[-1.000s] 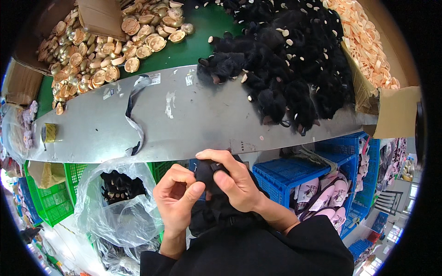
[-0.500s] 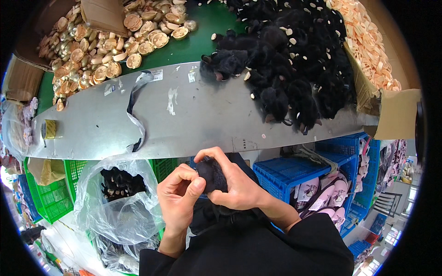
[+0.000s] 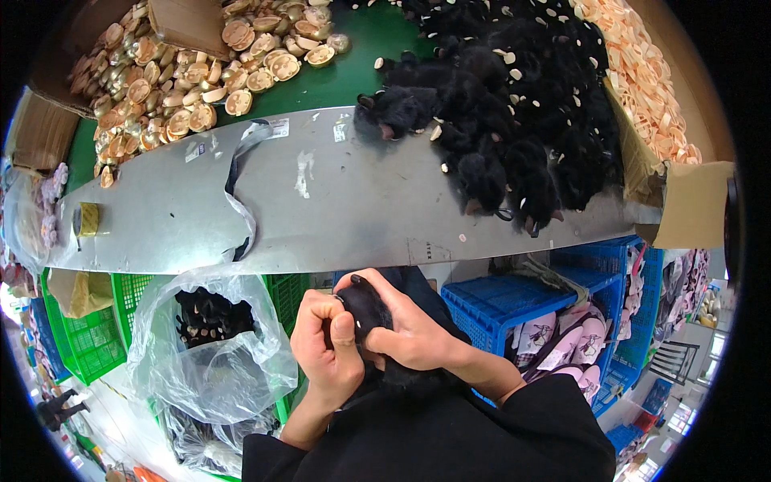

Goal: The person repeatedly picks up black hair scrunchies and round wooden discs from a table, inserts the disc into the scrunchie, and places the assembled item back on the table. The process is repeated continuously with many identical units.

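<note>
A black furry plush piece (image 3: 366,307) is held between my two hands just below the table's near edge. My right hand (image 3: 411,331) wraps round its right side, thumb across the front. Closed beside it on the left, my left hand (image 3: 328,347) pinches the piece's edge, with the thumb tip raised. A small dark round bit sticks out at the top of the piece, and a small pale spot shows on its front. Its lower part is lost against my black sleeves. More black plush pieces (image 3: 474,104) lie heaped on the table ahead.
Beige and gold half-shells (image 3: 193,104) pile up at the far left of the metal table (image 3: 321,201). Peach plastic parts (image 3: 642,88) fill a cardboard box at the right. Below stand a clear plastic bag (image 3: 217,386), green crates (image 3: 88,337) and a blue crate (image 3: 498,301) near pink slippers.
The plush piece has turned in my hands, and its small dark round end now shows on top. My left hand has moved slightly right and down, closing more tightly.
</note>
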Available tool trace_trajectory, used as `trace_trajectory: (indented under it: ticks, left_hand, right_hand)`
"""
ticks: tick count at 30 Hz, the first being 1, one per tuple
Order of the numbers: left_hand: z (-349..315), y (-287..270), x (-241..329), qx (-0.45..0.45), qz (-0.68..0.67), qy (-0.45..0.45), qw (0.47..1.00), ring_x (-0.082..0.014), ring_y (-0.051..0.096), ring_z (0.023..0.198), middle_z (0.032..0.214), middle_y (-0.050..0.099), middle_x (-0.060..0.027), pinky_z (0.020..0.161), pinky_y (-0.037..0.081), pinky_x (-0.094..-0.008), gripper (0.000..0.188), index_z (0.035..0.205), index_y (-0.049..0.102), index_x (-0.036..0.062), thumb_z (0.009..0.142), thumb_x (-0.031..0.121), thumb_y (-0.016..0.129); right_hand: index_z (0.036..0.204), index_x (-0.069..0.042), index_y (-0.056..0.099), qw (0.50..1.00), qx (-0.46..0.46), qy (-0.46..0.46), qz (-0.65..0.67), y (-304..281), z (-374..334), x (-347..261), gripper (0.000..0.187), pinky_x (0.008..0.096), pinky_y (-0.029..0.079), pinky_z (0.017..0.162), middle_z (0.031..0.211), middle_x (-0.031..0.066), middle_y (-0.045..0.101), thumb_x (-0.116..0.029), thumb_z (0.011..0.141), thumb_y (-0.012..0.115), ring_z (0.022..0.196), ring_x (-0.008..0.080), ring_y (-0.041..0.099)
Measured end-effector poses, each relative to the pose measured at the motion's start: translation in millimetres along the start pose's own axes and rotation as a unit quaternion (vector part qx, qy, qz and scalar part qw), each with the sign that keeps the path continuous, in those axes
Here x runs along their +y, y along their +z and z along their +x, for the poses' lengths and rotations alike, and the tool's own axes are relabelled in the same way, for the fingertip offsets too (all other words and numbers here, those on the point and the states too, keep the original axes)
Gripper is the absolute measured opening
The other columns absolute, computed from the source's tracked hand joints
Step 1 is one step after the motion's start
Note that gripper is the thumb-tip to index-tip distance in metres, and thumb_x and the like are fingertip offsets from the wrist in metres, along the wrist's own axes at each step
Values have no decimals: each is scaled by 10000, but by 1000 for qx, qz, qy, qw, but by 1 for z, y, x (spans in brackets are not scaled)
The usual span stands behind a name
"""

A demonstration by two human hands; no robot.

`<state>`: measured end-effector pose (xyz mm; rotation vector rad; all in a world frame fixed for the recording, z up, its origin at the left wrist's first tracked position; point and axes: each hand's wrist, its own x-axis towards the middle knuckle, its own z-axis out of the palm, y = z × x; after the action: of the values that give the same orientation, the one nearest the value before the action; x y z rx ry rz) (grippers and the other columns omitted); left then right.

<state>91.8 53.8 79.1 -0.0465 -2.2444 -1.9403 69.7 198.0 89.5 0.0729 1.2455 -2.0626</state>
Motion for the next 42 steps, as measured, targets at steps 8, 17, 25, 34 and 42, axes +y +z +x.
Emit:
trace_trajectory:
  ticks: [8, 17, 25, 34, 42]
  left_hand:
    - [-1, -5, -5, 54, 53, 34, 997, -180, 506, 778, 868, 529, -80, 711, 419, -293, 199, 896, 545, 34, 980, 173, 659]
    - [34, -38, 4, -220, -62, 95, 969, -348, 537, 1292, 1304, 616, -218, 1126, 377, -453, 623, 1323, 587, -30, 710, 58, 660]
    - [22, -33, -11, -125, 37, 91, 987, -275, 623, 981, 1101, 674, -160, 875, 492, -349, 702, 1247, 636, -48, 703, 298, 915]
    - [16, -8, -8, -41, -18, 25, 999, -233, 659, 989, 1131, 683, -136, 892, 510, -313, 670, 1316, 606, -25, 756, 204, 893]
    - [17, 25, 5, -75, -87, -112, 987, -184, 581, 1104, 1244, 575, -115, 998, 453, -305, 659, 1441, 453, -40, 834, 37, 699]
  right_hand:
    - [1290, -22, 494, 976, 62, -68, -200, 3, 1, 2, 467, 267, 510, 677, 963, 65, 593, -16, 826, 547, 777, 112, 590]
    - [1183, 26, 569, 997, -62, 6, 46, -22, 11, -3, 432, 288, 474, 544, 892, 118, 626, -171, 803, 509, 643, 185, 597]
    - [995, 30, 634, 994, -32, 86, 68, -33, 13, 3, 324, 259, 504, 578, 826, 86, 647, -251, 912, 496, 640, 151, 600]
    - [1242, -12, 639, 971, 16, -108, -211, -56, -2, -1, 382, 274, 464, 918, 1102, 70, 662, -294, 992, 572, 1020, 136, 591]
    - [1115, -7, 654, 848, 272, -261, -373, -148, -43, -85, 268, 298, 504, 677, 896, 69, 647, -218, 950, 639, 731, 137, 602]
